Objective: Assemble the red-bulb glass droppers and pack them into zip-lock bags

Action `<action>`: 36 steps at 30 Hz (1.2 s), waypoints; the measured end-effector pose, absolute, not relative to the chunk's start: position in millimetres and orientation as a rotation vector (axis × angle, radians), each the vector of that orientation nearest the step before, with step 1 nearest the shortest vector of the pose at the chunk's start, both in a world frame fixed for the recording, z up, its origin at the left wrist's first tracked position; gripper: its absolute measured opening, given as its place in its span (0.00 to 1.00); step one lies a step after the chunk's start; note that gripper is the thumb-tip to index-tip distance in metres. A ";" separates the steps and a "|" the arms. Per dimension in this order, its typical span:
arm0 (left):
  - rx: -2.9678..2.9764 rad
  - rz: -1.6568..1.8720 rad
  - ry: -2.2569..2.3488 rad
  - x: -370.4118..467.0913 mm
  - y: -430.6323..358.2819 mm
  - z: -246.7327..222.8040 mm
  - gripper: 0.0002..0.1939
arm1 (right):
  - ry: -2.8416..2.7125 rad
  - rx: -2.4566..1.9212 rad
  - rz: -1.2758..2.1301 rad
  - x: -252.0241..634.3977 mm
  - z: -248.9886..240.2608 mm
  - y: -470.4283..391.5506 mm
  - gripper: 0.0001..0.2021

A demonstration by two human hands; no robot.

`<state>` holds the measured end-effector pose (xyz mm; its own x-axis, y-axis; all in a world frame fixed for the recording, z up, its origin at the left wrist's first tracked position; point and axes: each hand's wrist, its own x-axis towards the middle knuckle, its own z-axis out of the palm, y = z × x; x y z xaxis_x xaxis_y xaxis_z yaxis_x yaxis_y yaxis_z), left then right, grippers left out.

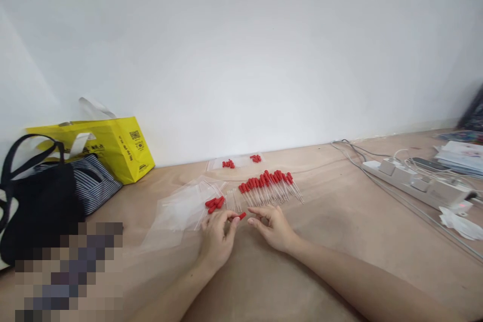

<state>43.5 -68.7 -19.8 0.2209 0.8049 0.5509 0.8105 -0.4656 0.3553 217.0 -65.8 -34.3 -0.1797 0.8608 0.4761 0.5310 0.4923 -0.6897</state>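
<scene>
Between the thumb and forefinger of my left hand (218, 236) is a small red rubber bulb (242, 216). My right hand (274, 227) is just to the right of it, thumb and forefinger apart, with nothing visible between them. Beyond my hands lies a slanted row of clear droppers (268, 192), their red bulbs pointing away from me. A few bare clear tubes (233, 200) lie left of that row. Several loose red bulbs (214, 205) are heaped on the edge of clear plastic bags (177, 209), behind my left hand.
Near the wall, another clear bag (243, 162) has two clusters of red bulbs. A yellow bag (124, 148), a striped pouch (96, 183) and a black bag (41, 216) stand left. On the right are a white power strip (418, 183), cables, a crumpled tissue (461, 222) and papers (460, 156).
</scene>
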 end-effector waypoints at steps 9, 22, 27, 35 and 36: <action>-2.377 -0.951 -1.649 43.9 -62.7 -17.6 0.08 | -1.720 -0.997 0.440 221.6 -34.3 -60.6 0.11; -2.180 -0.346 -1.841 35.2 -58.3 -5.2 0.09 | -1.834 -1.105 0.256 248.7 -38.6 -55.4 0.08; -2.116 -0.238 -1.836 36.1 -61.7 0.8 0.11 | -1.897 -1.087 0.221 247.1 -35.9 -56.8 0.06; -2.063 -0.162 -1.830 44.8 -42.5 2.1 0.16 | -1.958 -1.130 0.211 245.4 -34.0 -56.7 0.05; -2.063 -0.151 -1.827 45.8 -39.5 1.4 0.16 | -1.954 -1.145 0.213 245.5 -34.9 -55.7 0.05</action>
